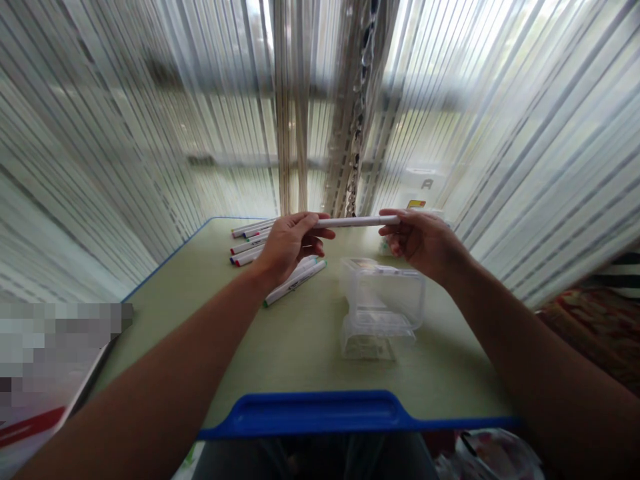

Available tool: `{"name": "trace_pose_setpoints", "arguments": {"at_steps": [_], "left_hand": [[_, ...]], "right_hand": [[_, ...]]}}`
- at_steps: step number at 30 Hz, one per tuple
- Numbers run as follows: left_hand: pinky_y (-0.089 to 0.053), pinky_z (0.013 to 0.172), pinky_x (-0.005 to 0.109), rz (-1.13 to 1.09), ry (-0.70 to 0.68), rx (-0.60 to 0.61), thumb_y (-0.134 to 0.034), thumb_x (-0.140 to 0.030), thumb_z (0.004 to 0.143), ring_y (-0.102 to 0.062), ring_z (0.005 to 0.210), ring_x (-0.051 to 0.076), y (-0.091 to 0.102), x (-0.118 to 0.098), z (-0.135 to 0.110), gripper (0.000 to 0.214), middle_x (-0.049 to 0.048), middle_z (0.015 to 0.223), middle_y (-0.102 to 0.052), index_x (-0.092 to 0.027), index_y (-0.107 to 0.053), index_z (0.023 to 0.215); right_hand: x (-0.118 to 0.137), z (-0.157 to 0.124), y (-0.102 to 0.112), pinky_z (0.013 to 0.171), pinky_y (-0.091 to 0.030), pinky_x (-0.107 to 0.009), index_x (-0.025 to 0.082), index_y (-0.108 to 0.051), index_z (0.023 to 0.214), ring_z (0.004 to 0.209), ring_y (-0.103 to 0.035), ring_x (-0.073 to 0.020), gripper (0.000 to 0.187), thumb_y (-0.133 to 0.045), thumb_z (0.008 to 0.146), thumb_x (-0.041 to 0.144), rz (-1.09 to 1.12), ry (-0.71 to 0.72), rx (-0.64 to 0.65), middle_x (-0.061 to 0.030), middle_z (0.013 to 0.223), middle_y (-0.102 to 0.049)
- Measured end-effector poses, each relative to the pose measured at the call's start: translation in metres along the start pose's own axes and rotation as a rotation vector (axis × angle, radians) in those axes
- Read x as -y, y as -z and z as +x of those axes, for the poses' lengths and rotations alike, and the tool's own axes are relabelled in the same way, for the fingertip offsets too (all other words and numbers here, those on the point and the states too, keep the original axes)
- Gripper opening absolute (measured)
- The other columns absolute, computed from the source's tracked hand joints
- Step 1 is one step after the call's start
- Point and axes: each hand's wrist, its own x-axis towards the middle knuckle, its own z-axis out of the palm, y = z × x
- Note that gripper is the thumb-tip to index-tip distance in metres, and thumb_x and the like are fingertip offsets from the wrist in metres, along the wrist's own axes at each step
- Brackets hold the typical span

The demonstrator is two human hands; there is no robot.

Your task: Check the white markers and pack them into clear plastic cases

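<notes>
A white marker pen (350, 221) is held level above the table between both hands. My left hand (295, 243) pinches its left end between thumb and fingers. At the other end, my right hand (423, 240) has its fingertips closed on the pen. Below and beside my left hand lie several white markers (247, 248) with coloured ends, partly hidden by that hand. Nearer to me, a marker with a green end (295, 283) lies at a slant. A clear plastic box (387, 297) with its lid open toward me stands below my right hand.
The pale green table (165, 327) has a blue edge with a blue tray slot (320, 412) at the front. Behind my right hand stands a clear container (385, 247), mostly hidden. String curtains (225, 120) hang behind the table. A plastic bag (495, 453) is below the front right edge.
</notes>
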Motion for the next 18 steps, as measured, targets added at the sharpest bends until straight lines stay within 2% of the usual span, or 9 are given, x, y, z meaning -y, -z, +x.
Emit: {"name": "trace_pose_setpoints", "arguments": {"at_steps": [11,18], "left_hand": [[-0.050,0.052,0.021,0.105,0.008,0.007,-0.066,-0.023,0.088,-0.058,0.050,0.007,0.0016,0.0032,-0.0010,0.018,0.0068,0.076,-0.073,-0.009,-0.071,0.097],[-0.049,0.051,0.020,0.133,-0.006,0.012,-0.074,-0.026,0.081,-0.058,0.051,0.007,0.0028,0.0047,-0.0004,0.019,0.0044,0.071,-0.070,-0.010,-0.070,0.089]], "right_hand": [[-0.0035,-0.0009,-0.0027,0.040,-0.047,-0.021,0.014,-0.077,0.086,0.042,-0.058,-0.0096,0.016,-0.076,0.075,0.026,-0.087,0.056,-0.026,-0.0064,0.066,-0.074],[-0.0089,0.0005,-0.0021,0.040,-0.048,-0.020,0.015,-0.078,0.084,0.041,-0.059,-0.0088,0.021,-0.084,0.071,0.029,-0.131,0.081,-0.014,-0.0055,0.067,-0.074]]}}
